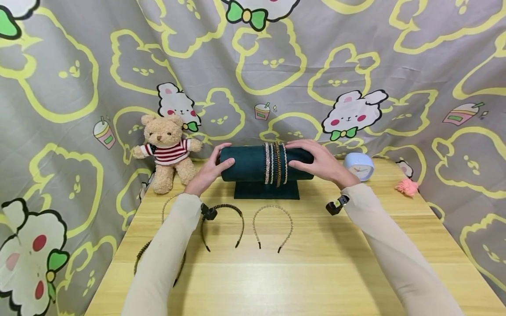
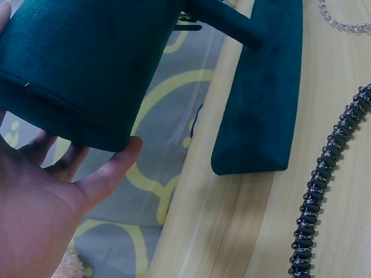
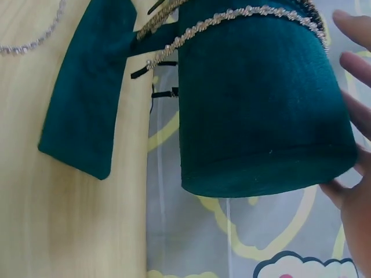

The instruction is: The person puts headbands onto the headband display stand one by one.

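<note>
A dark green velvet headband stand (image 1: 246, 163) has a horizontal roll on a flat base (image 1: 266, 190), standing on the table's back part. Several beaded headbands (image 1: 278, 164) sit side by side round the roll, right of its middle. My left hand (image 1: 211, 172) holds the roll's left end, thumb in front; in the left wrist view its fingers (image 2: 107, 176) reach round that end. My right hand (image 1: 323, 163) holds the right part, thumb in front and fingers over the top. A pale beaded headband (image 3: 255, 13) crosses the roll in the right wrist view.
On the wooden table (image 1: 316, 272) lie a clear beaded headband (image 1: 272, 206), a dark one (image 1: 241, 215) and others partly under my left sleeve. A teddy bear (image 1: 170, 153) sits back left. A blue clock (image 1: 359, 166) and pink object (image 1: 407, 187) stand right, before a patterned curtain (image 1: 221, 57).
</note>
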`<state>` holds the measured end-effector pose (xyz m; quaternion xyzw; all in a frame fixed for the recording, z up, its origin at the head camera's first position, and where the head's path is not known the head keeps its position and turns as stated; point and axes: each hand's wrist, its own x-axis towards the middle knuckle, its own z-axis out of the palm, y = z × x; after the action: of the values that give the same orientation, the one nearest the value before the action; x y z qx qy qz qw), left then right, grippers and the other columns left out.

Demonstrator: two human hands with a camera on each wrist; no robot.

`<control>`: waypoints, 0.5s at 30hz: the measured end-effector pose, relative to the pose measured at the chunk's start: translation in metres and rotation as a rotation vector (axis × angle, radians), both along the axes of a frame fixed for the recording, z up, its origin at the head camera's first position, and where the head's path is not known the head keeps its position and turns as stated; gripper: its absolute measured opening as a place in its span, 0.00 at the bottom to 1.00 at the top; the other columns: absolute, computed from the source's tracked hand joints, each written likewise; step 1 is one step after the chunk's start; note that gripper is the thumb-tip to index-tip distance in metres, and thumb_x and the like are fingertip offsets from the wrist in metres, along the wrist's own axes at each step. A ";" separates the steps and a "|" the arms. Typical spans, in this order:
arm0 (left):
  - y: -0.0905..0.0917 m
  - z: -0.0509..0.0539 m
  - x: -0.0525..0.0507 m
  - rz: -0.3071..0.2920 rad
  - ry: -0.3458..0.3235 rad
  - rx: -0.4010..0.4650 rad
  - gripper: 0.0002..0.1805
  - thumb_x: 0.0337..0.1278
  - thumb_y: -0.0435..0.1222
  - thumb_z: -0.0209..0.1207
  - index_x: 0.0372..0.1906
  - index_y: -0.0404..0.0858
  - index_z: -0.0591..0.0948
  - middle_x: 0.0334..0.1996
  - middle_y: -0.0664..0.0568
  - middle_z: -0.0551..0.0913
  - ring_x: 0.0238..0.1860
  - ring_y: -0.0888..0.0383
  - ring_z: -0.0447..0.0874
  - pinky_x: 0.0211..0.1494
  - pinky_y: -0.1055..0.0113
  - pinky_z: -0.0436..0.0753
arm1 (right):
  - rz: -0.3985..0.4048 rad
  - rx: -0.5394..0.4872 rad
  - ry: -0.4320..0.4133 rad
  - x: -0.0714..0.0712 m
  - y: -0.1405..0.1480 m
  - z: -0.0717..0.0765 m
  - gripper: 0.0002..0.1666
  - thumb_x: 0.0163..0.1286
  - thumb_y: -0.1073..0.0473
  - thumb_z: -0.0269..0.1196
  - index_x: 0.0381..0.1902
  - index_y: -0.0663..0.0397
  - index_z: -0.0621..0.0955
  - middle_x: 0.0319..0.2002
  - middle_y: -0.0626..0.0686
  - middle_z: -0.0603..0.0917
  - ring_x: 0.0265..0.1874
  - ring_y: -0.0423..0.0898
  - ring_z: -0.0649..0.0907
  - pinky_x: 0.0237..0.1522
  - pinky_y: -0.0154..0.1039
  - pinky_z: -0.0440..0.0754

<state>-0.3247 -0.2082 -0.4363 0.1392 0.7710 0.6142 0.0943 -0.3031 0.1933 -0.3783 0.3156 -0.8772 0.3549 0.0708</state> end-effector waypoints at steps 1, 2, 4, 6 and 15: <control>0.000 0.000 0.000 -0.001 0.000 0.002 0.37 0.76 0.58 0.64 0.82 0.71 0.61 0.89 0.54 0.45 0.84 0.40 0.56 0.81 0.30 0.65 | -0.019 -0.033 -0.013 0.004 0.002 -0.001 0.30 0.76 0.45 0.73 0.73 0.35 0.82 0.75 0.48 0.79 0.78 0.54 0.72 0.80 0.67 0.64; 0.000 0.000 0.000 -0.001 0.000 0.003 0.37 0.76 0.58 0.64 0.82 0.71 0.61 0.89 0.54 0.45 0.84 0.39 0.56 0.81 0.30 0.65 | -0.036 -0.067 -0.023 0.007 0.004 -0.001 0.29 0.76 0.45 0.73 0.73 0.35 0.82 0.75 0.47 0.80 0.78 0.54 0.73 0.80 0.67 0.64; 0.001 0.000 0.000 0.001 -0.002 0.006 0.37 0.76 0.58 0.64 0.81 0.71 0.62 0.89 0.55 0.46 0.84 0.39 0.58 0.81 0.31 0.66 | -0.067 -0.145 -0.053 0.014 0.010 -0.002 0.27 0.77 0.46 0.72 0.71 0.36 0.83 0.74 0.46 0.80 0.78 0.51 0.73 0.81 0.65 0.64; 0.001 0.001 0.001 0.000 -0.003 0.004 0.37 0.76 0.58 0.64 0.81 0.71 0.62 0.89 0.55 0.46 0.83 0.39 0.58 0.81 0.31 0.65 | -0.082 -0.221 -0.072 0.019 0.016 -0.004 0.24 0.79 0.51 0.71 0.70 0.39 0.84 0.73 0.47 0.81 0.76 0.47 0.75 0.82 0.56 0.66; 0.001 0.001 0.001 -0.010 -0.007 0.016 0.37 0.77 0.57 0.63 0.82 0.69 0.61 0.87 0.51 0.50 0.82 0.39 0.61 0.82 0.32 0.65 | -0.105 -0.465 -0.122 0.041 0.048 -0.022 0.22 0.81 0.63 0.66 0.68 0.62 0.82 0.63 0.45 0.84 0.60 0.39 0.84 0.64 0.25 0.80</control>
<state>-0.3237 -0.2068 -0.4353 0.1414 0.7651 0.6203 0.0990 -0.2621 0.2418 -0.4001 0.2226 -0.7899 0.5613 0.1070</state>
